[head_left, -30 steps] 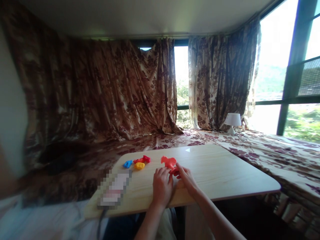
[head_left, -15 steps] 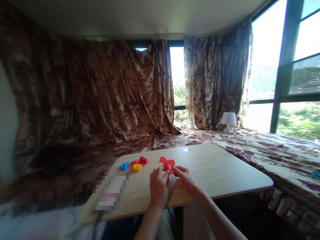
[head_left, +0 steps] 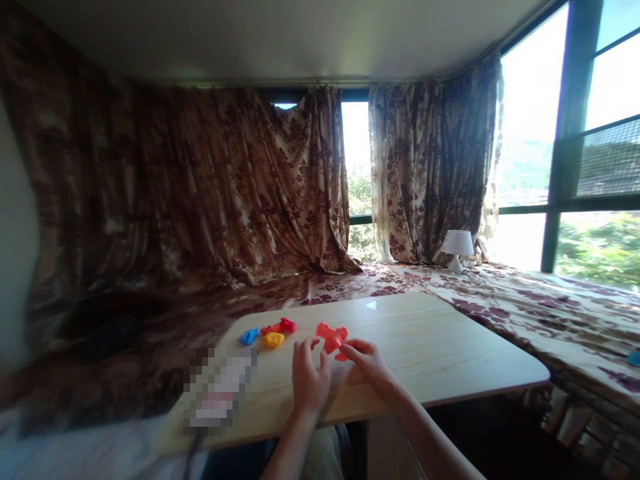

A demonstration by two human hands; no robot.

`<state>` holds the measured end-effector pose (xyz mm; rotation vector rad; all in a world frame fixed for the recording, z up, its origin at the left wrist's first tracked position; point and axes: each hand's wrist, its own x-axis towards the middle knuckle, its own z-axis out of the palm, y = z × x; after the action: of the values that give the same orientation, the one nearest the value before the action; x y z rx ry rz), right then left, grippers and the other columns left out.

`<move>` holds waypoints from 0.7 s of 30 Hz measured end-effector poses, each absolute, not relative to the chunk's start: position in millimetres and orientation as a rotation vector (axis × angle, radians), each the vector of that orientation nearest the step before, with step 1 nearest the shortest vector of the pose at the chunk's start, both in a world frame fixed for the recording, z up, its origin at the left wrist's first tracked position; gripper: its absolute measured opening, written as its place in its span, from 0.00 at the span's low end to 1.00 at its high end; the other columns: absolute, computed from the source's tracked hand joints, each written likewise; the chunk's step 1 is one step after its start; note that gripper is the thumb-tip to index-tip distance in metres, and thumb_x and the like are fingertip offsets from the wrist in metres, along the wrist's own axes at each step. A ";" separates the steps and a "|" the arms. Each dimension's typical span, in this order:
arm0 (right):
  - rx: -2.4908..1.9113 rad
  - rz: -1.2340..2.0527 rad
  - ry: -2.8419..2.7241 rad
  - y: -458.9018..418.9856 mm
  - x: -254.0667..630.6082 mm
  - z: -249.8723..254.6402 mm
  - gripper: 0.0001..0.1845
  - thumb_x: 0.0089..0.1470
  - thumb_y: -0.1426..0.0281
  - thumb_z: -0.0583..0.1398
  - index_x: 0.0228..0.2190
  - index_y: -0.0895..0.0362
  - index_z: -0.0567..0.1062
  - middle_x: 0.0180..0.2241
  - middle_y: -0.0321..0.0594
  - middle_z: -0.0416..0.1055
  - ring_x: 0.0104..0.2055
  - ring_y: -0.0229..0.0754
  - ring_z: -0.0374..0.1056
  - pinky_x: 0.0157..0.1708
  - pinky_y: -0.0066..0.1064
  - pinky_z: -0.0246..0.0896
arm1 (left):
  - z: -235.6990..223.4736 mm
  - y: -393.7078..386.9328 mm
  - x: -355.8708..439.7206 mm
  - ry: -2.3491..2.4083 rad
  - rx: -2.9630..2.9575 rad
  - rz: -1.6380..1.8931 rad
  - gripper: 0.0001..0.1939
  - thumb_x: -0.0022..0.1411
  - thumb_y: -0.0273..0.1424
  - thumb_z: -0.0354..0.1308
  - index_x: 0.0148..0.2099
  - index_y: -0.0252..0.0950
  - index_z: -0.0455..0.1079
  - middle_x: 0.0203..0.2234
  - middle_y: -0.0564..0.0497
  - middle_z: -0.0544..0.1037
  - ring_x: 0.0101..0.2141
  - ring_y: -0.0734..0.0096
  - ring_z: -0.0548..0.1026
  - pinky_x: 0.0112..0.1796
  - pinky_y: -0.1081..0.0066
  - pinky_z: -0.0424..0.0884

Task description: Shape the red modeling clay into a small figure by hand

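Note:
An orange-red, thin, lobed piece of what looks like modelling clay point(head_left: 332, 337) is pinched at its right side by the thumb and fingers of my right hand point(head_left: 369, 363). At its lower left is my left hand point(head_left: 309, 377), fingers curved and thumb apart from them. The left fingertips are close to the piece; whether they touch it I cannot tell. Farther left on the table lie a blue lump point(head_left: 249, 336), a yellow lump point(head_left: 273, 340) and a red lump point(head_left: 280, 326), grouped near one another.
The pale wood-grain table point(head_left: 430, 347) has rounded corners. On its left part lies a blurred-out flat object point(head_left: 223, 390) with a cable at its near end. A white lamp point(head_left: 457, 244) stands beyond, on the flower-patterned cover point(head_left: 490, 310). Patterned curtains point(head_left: 240, 193) hang behind.
My left hand has drawn slightly left and its thumb and fingers have parted. The orange-red piece has turned, its lobes now more spread, still in my right hand. The view has tilted up slightly.

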<state>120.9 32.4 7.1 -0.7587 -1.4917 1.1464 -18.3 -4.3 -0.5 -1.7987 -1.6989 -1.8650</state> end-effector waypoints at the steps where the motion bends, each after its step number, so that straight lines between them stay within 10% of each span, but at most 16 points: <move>1: -0.769 1.132 -1.508 32.3 120.4 7.0 0.18 0.44 0.58 0.62 0.26 0.62 0.78 0.27 0.43 0.76 0.32 0.45 0.70 0.35 0.33 0.62 | -1.2 -0.3 -19.7 -1.861 -1.754 -1.988 0.11 0.53 0.28 0.52 0.40 0.33 0.67 0.33 0.45 0.74 0.37 0.61 0.73 0.40 0.62 0.69; 9: -0.745 0.957 -1.722 44.7 105.3 4.8 0.12 0.46 0.65 0.60 0.26 0.60 0.78 0.28 0.41 0.75 0.34 0.43 0.69 0.35 0.31 0.61 | -0.5 13.0 -29.5 -1.819 -2.039 -2.218 0.11 0.53 0.29 0.52 0.40 0.34 0.69 0.34 0.47 0.77 0.36 0.66 0.74 0.39 0.67 0.68; 21: -1.036 0.300 -2.070 47.9 112.2 -6.3 0.12 0.51 0.75 0.55 0.26 0.57 0.78 0.31 0.41 0.73 0.37 0.42 0.65 0.40 0.31 0.56 | 5.0 0.1 -38.7 -1.779 -1.966 -1.140 0.07 0.52 0.22 0.51 0.36 0.35 0.66 0.32 0.48 0.73 0.38 0.63 0.70 0.40 0.65 0.64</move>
<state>112.2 47.9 -6.3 -1.0362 -2.0698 0.3001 -38.7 0.1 5.0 -1.9661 -1.7786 -1.1400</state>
